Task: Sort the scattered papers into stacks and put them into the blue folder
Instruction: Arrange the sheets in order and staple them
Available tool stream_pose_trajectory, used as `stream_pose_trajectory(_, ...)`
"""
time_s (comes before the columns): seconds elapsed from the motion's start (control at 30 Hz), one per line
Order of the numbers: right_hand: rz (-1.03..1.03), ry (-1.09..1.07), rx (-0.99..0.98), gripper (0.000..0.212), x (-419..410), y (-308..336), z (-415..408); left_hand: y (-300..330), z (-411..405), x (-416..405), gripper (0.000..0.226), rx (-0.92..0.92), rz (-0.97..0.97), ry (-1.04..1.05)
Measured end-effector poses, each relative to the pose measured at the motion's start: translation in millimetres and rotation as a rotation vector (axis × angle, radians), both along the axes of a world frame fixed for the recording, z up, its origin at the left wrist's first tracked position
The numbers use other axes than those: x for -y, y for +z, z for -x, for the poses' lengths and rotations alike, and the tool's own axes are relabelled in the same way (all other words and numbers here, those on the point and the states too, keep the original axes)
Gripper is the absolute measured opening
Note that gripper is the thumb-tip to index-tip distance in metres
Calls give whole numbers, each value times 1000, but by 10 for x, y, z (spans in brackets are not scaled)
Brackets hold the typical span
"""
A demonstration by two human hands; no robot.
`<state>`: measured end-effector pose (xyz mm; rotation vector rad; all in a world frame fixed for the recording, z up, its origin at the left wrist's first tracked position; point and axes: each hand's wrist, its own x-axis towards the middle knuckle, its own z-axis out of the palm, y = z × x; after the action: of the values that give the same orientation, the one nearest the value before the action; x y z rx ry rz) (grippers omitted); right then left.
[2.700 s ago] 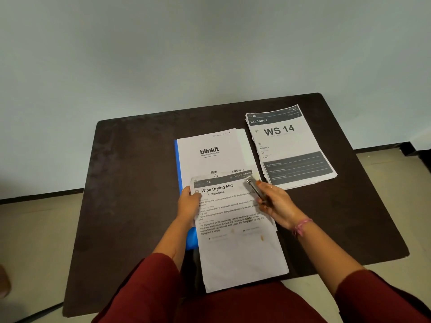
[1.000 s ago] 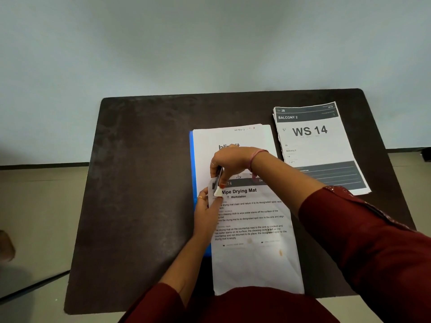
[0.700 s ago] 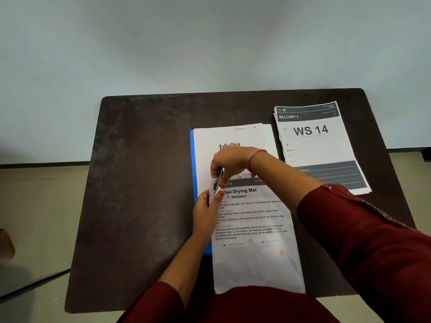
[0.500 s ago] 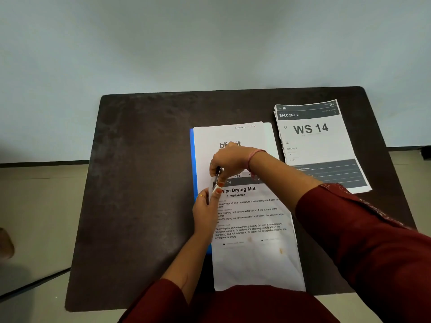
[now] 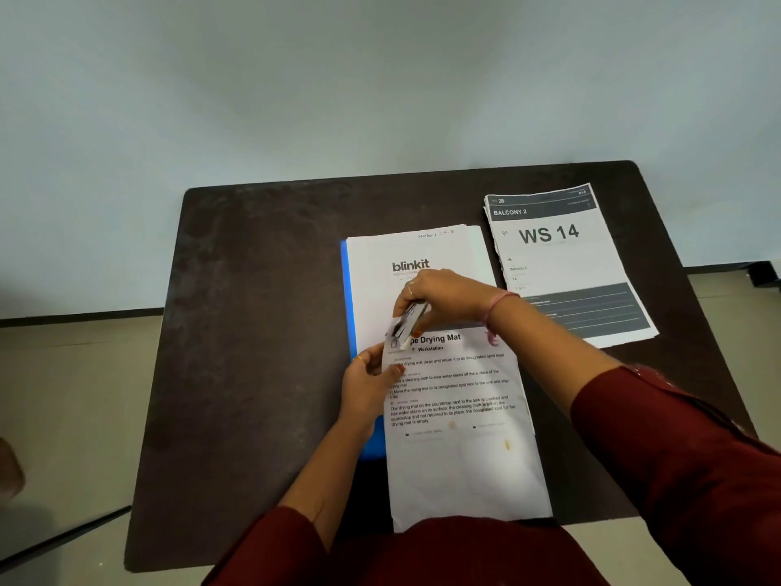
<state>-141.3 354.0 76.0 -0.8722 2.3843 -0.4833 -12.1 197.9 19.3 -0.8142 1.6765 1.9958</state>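
A dark brown table (image 5: 262, 374) with rounded corners stood against a pale blue-grey wall (image 5: 338, 78) — its top scuffed and mottled, lighter patches showing toward the far left. Below the wall ran a dark skirting strip (image 5: 76, 315), seen left and right of the table. The floor (image 5: 76, 395) was beige. At the near left a thin dark bar (image 5: 63, 539) slanted across the floor, and something brownish and blurred (image 5: 10, 467) sat at the left edge — too unclear to tell.
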Motion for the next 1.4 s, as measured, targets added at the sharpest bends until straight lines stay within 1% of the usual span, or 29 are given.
stream_pose_trajectory(0.07, 84, -91, -27, 35, -137, -21, -137, 34, -39, 6, 21, 5, 24, -35)
stream_pose_trajectory(0.2, 274, -336, -2, 37, -355, -9, -429, 92, -98, 11, 10, 27, 15, -73)
stream_pose_trajectory(0.33, 559, -768, 29, 38, -556, -90, -811, 79, -172, 25, 10, 103, -9, -147)
stream_pose_trajectory(0.4, 602, -990, -16, 43, -673, -216, -1010, 57, -223, 29, 12, 123, -11, -164)
stream_pose_trajectory(0.47, 562, -1185, -89, 47, -804, -340, -1229, 59, -281, 26, 15, 132, -12, -179)
stream_pose_trajectory(0.6, 409, -1526, -241, 40, -1080, -535, -1675, 45, -376, 5, 18, 101, 90, -246)
stream_pose_trajectory(0.67, 310, -1652, -299, 39, -1244, -643, -1897, 51, -427, -17, 18, 68, 135, -244)
stream_pose_trajectory(0.73, 217, -1761, -298, 41, -1389, -729, -2083, 70, -460, -38, 19, 29, 172, -236)
stream_pose_trajectory(0.8, 129, -1853, -256, 42, -1484, -766, -2221, 90, -487, -53, 18, -3, 196, -227)
stream_pose_trajectory(0.9, 22, -1877, -237, 42, -1542, -775, -2338, 100, -520, -55, 19, -37, 214, -220)
stream_pose_trajectory(1.03, -42, -1847, -213, 43, -1537, -776, -2358, 76, -517, -28, 20, -89, 242, -217)
stream_pose_trajectory(1.13, -93, -1864, -167, 51, -1498, -700, -2310, 95, -484, -42, 21, -100, 257, -194)
stream_pose_trajectory(1.2, -100, -1847, -201, 53, -1424, -625, -2274, 113, -448, -56, 21, -100, 251, -183)
stream_pose_trajectory(1.27, -4, -1773, -287, 49, -1334, -552, -2232, 145, -395, -86, 21, -108, 239, -170)
stream_pose_trajectory(1.3, 104, -1709, -306, 48, -1288, -516, -2209, 166, -364, -112, 21, -112, 233, -162)
stream_pose_trajectory(1.33, 250, -1645, -289, 48, -1236, -479, -2182, 185, -328, -139, 21, -114, 225, -152)
stream_pose_trajectory(1.4, 540, -1554, -140, 48, -1154, -386, -2119, 224, -228, -219, 21, -115, 211, -136)
